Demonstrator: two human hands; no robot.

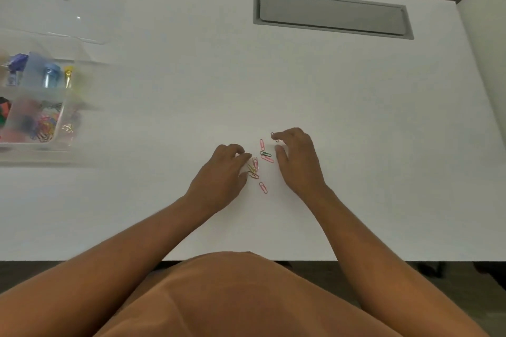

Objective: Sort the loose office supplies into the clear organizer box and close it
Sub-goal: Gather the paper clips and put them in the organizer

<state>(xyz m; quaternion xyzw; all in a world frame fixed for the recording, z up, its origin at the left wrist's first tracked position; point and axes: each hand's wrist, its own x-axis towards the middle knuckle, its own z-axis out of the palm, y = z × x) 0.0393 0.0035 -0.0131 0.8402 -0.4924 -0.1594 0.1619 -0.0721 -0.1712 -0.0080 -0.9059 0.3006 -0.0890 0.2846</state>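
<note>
Far left on the white surface [164,63]: clear organizer box [59,128], lid open, compartments blurred, holding coloured clips and a blue piece; no readable writing. Centre, well apart from it: left hand [221,172], fingers curled onto a small heap of paper clips [253,168]; loose pink and green clips between; right hand [297,161], fingers pinching a dark clip [274,137].

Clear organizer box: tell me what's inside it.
The clear organizer box holds coloured paper clips, a blue cylinder, a yellow clip and purple items. Blur and the frame edge hide the rest.
</note>
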